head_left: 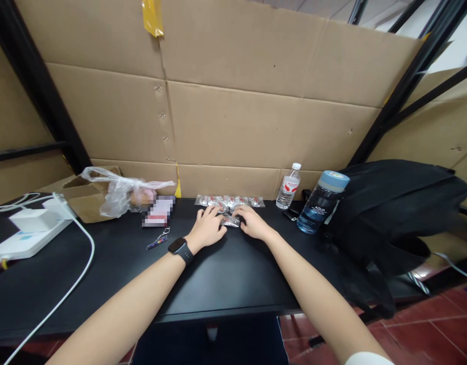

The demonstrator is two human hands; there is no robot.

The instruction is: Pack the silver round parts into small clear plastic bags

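Several small clear plastic packets [205, 201] with silvery contents and red marks lie in a row along the back of the black table. In front of that row, a single packet [230, 221] of the same kind lies between my two hands. My left hand [207, 226], wearing a black watch [181, 249] on the wrist, is palm down with fingers spread, its fingertips at the packet's left end. At the packet's right end is my right hand [254, 223], its fingers bent and apart, thumb beside the edge. My fingers partly cover the packets behind.
A water bottle [288, 187], a large blue-lidded bottle [320, 205] and a black backpack [389, 213] stand right. To the left are a blurred-out flat item [159, 212], a keychain [157, 242], a plastic bag [121, 195] and a white power strip [32, 238] with its cable. Cardboard [233, 126] walls the back.
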